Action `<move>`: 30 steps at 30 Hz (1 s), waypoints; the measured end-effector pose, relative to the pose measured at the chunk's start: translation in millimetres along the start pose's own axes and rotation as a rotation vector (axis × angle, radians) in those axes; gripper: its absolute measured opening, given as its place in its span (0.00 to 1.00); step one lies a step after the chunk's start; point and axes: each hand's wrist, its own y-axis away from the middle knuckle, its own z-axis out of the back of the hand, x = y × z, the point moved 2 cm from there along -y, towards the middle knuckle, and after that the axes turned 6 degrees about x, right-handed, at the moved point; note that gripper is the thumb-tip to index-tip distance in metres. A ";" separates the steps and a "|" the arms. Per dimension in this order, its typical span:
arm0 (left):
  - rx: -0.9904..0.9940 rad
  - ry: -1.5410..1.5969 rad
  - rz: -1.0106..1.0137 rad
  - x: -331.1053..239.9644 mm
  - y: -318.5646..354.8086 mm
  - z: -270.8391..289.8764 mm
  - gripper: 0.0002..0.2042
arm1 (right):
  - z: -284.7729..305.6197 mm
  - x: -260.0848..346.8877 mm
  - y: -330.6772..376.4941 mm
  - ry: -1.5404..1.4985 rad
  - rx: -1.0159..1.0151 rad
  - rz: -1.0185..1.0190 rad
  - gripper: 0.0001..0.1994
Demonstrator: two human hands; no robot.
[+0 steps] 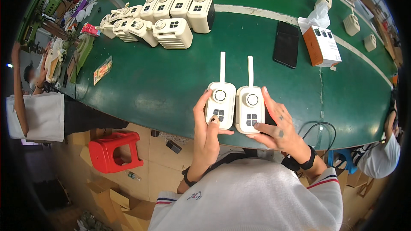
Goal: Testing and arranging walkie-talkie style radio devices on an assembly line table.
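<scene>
left hand (209, 139): fingers clamped on left cream device (222, 113) | right hand (286, 131): fingers clamped on right cream device (244, 110), 3 o'clock of its twin | both: worktop (171, 85), 6 o'clock edge

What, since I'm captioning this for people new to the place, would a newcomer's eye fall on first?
Likely the two cream devices: one in the left hand, one in the right hand, side by side over the near edge of the green table. Next, probably the bright red stool at lower left, and the group of similar devices at upper left on the table.
</scene>
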 end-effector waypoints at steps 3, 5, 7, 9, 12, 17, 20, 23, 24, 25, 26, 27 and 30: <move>-0.006 -0.002 0.001 0.3 -0.5 0.5 0.26 | 1.3 1.6 -1.8 -0.012 0.010 -0.018 0.19; 0.005 0.007 -0.008 -0.9 -0.8 0.7 0.26 | -0.3 1.6 -0.1 -0.016 0.007 -0.029 0.20; 0.002 0.013 -0.009 -0.6 -1.0 0.1 0.26 | -0.5 2.8 0.0 -0.020 0.004 -0.039 0.20; -0.001 0.020 -0.011 -1.1 -1.4 -1.1 0.26 | 3.0 6.7 -3.5 -0.049 0.041 -0.119 0.20; -0.019 -0.004 -0.006 -2.2 -0.7 -2.9 0.26 | 9.2 15.8 -19.5 0.124 0.146 -0.125 0.20; -0.022 0.031 -0.077 1.3 -0.7 -3.0 0.26 | -2.3 36.7 -52.6 0.252 0.134 -0.095 0.19; -0.015 -0.258 -0.227 14.7 -3.3 5.2 0.26 | -8.7 38.4 -56.0 0.283 0.155 -0.125 0.18; -0.007 -0.129 -0.183 10.9 -1.8 2.4 0.26 | -9.1 38.4 -53.3 0.297 0.168 -0.145 0.17; -0.009 -0.127 -0.181 9.6 -1.1 1.8 0.26 | -10.1 39.1 -53.1 0.306 0.164 -0.151 0.17; -0.004 -0.116 -0.165 8.5 -1.3 2.0 0.26 | -10.9 39.7 -53.6 0.315 0.159 -0.157 0.16; 0.000 -0.104 -0.150 8.2 -1.4 2.2 0.26 | -10.8 40.9 -53.9 0.315 0.160 -0.158 0.16; -0.001 -0.103 -0.149 8.4 -1.1 2.0 0.26 | -9.9 42.4 -54.2 0.293 0.153 -0.160 0.16; -0.017 -0.157 -0.170 7.8 -3.0 4.9 0.26 | -8.0 44.2 -55.8 0.278 0.141 -0.143 0.15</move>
